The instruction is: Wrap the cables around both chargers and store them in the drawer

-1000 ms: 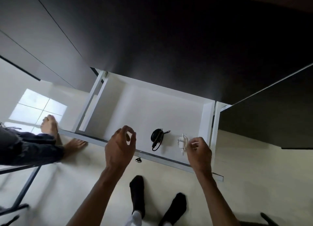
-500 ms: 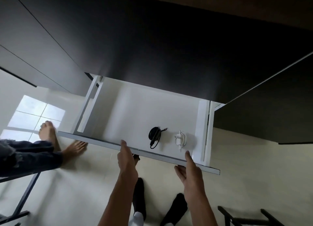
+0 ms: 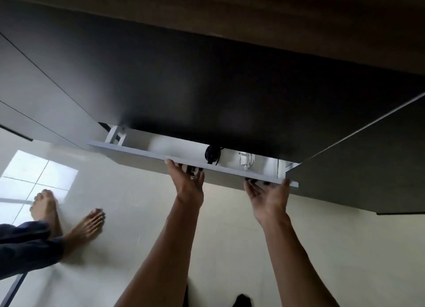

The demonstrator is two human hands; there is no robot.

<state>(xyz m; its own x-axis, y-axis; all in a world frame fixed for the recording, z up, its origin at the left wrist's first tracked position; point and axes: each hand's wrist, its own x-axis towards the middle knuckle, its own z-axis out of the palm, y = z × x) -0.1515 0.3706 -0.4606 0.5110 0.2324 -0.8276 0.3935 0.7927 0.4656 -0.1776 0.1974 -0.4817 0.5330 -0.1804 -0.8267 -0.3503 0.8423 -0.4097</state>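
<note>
Now both arms outstretched: left hand [image 3: 187, 180] open, fingers flat on drawer [image 3: 142, 160] front; right hand [image 3: 268, 197] open, palm up, probably touching its edge. Just beyond fingertips, black charger [image 3: 212, 154] and white charger [image 3: 245, 160] inside narrow gap.

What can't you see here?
Head view only:
- Drawer inside: mostly hidden under the dark cabinet.
- Black charger and white charger: partly hidden by the drawer front, too small to check the wraps.
- Left hand and right hand: fingertips blurred at the front.
</note>
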